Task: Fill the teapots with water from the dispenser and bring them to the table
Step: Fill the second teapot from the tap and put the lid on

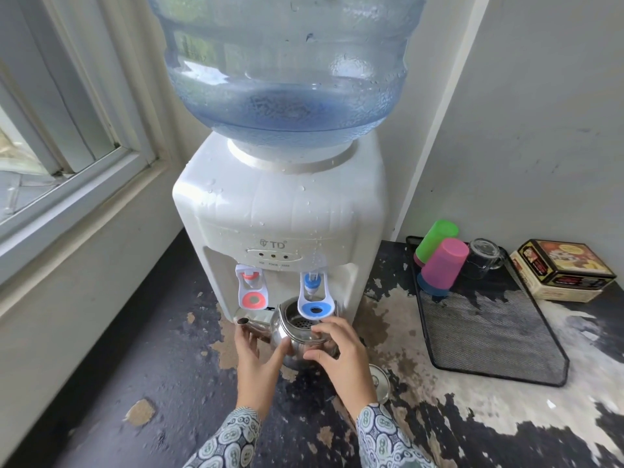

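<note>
A steel teapot (293,327) stands open under the blue tap (314,296) of the white water dispenser (280,211), its strainer visible inside and its spout (242,321) pointing left. My left hand (258,359) cups the pot's left side, fingers spread against it. On the pot's right my right hand (341,352) curls its fingers over the rim and handle. The pot's lid (380,383) lies on the counter just right of my right wrist. A red tap (250,288) hangs to the left of the blue one.
A big blue water bottle (287,62) sits on the dispenser. To the right, a black mesh tray (489,329) carries upturned green and pink cups (442,265) and a glass mug (483,258); a printed tin (564,270) stands beyond. A window sill runs along the left.
</note>
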{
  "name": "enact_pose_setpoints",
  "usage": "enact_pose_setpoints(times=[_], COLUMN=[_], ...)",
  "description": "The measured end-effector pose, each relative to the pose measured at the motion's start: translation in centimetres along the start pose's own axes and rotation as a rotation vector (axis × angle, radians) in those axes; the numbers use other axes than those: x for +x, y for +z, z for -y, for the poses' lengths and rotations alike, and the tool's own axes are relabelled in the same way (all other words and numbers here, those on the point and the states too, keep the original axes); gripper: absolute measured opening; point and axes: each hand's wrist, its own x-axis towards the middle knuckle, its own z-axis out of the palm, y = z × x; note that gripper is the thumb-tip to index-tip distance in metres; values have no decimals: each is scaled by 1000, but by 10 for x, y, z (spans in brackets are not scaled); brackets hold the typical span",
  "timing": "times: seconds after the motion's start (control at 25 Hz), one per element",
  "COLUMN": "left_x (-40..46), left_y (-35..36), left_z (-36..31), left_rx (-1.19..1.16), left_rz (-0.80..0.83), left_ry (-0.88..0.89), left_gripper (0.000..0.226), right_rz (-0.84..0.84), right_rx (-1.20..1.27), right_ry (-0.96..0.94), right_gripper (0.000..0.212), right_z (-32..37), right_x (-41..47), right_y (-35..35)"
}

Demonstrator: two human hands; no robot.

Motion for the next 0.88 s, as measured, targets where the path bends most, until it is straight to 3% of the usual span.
enact_pose_setpoints(times=[0.28, 0.6, 0.88], left_x=[5, 5, 8], left_y=[5, 11, 13], left_z=[5, 5, 10], left_rx=[-40, 65, 82], left_rz=[161, 112, 93], left_ry=[-61, -15, 11], left_gripper=[136, 140, 128], right_rz=[8, 19, -5], right_rx=[-24, -24, -8], right_ry=[-5, -27, 4], right_gripper=[35, 40, 42], right_z=[4, 0, -2], right_x=[0, -5, -13], right_y=[-2, -9, -11])
